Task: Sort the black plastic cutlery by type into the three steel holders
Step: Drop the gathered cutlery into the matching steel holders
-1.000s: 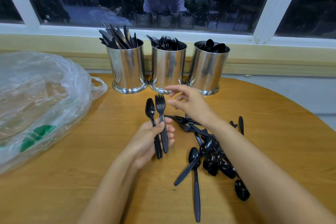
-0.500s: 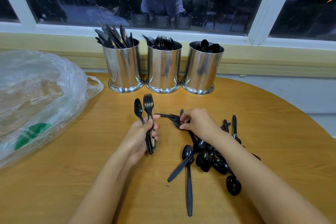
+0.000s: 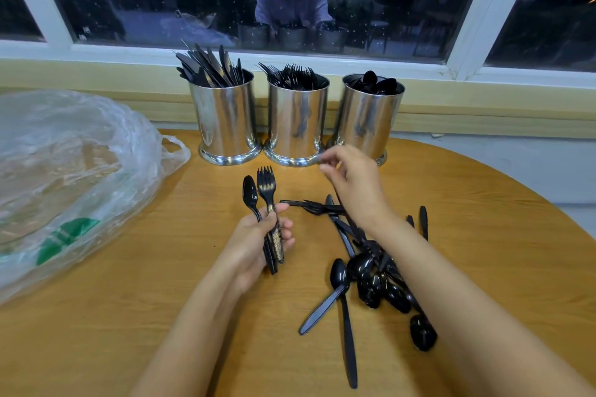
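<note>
Black plastic cutlery (image 3: 371,280) lies in a loose heap on the round wooden table (image 3: 129,316), partly under the right forearm. The left hand (image 3: 254,242) grips a spoon (image 3: 250,195) and a fork (image 3: 267,184) by their handles, heads towards the three steel holders (image 3: 296,119) by the window, filled left to right with knives, forks and spoons. The right hand (image 3: 354,187) hovers blurred above the heap, fingers curled; whether it pinches anything I cannot tell. A clear plastic bag (image 3: 64,171) sits at the left.
</note>
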The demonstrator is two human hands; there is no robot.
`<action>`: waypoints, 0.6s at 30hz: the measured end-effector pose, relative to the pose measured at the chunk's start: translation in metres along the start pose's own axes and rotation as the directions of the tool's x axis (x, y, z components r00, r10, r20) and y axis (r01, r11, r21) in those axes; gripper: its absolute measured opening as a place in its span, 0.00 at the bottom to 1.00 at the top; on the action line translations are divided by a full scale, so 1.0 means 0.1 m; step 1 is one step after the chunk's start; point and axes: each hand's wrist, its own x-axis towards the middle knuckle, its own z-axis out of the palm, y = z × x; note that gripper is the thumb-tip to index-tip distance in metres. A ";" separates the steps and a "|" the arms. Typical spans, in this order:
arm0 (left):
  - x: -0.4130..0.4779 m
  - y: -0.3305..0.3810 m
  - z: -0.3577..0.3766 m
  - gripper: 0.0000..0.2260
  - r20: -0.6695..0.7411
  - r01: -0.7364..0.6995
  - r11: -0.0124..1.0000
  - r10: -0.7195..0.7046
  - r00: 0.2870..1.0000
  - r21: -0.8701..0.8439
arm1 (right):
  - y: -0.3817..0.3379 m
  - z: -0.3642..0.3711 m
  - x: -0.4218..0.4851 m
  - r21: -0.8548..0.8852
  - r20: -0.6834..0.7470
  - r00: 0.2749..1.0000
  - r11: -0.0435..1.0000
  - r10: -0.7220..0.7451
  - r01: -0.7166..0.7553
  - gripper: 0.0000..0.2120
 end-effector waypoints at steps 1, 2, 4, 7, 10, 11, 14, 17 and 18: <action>0.00 0.00 0.00 0.12 0.001 0.002 1.000 -0.002 1.000 -0.001 | -0.07 -0.06 0.06 0.123 -0.033 0.999 0.992 0.020 -0.016 0.02; -0.01 0.00 0.00 0.12 0.007 0.003 1.000 -0.003 1.000 -0.001 | -0.14 -0.11 0.11 0.258 0.002 0.997 0.964 0.072 -0.070 0.04; -0.01 -0.01 0.01 0.13 0.025 0.001 1.000 -0.001 1.000 0.002 | -0.23 -0.11 0.15 0.427 0.207 0.968 0.877 0.144 -0.222 0.05; -0.05 0.01 0.04 0.12 0.073 0.006 1.000 -0.007 0.997 0.025 | -0.21 0.04 0.13 0.415 0.338 0.935 0.875 0.107 -0.250 0.06; -0.07 0.02 0.04 0.12 0.143 0.012 0.992 -0.030 0.989 0.126 | -0.17 0.15 0.14 0.384 0.273 0.957 0.901 0.098 -0.201 0.08; -0.07 0.01 0.04 0.13 0.160 0.015 0.989 -0.039 0.986 0.147 | -0.16 0.17 0.15 0.357 0.254 0.963 0.916 0.093 -0.183 0.07; -0.08 0.01 0.04 0.13 0.207 0.031 0.989 -0.061 0.976 0.147 | -0.12 0.20 0.14 0.384 0.289 0.952 0.899 0.099 -0.210 0.06; -0.08 0.01 0.04 0.14 0.218 0.033 0.990 -0.062 0.974 0.136 | -0.10 0.18 0.13 0.409 0.317 0.940 0.876 0.124 -0.254 0.09; -0.08 0.00 0.04 0.15 0.217 0.020 0.990 -0.050 0.975 0.137 | -0.08 0.18 0.14 0.390 0.293 0.948 0.889 0.126 -0.238 0.09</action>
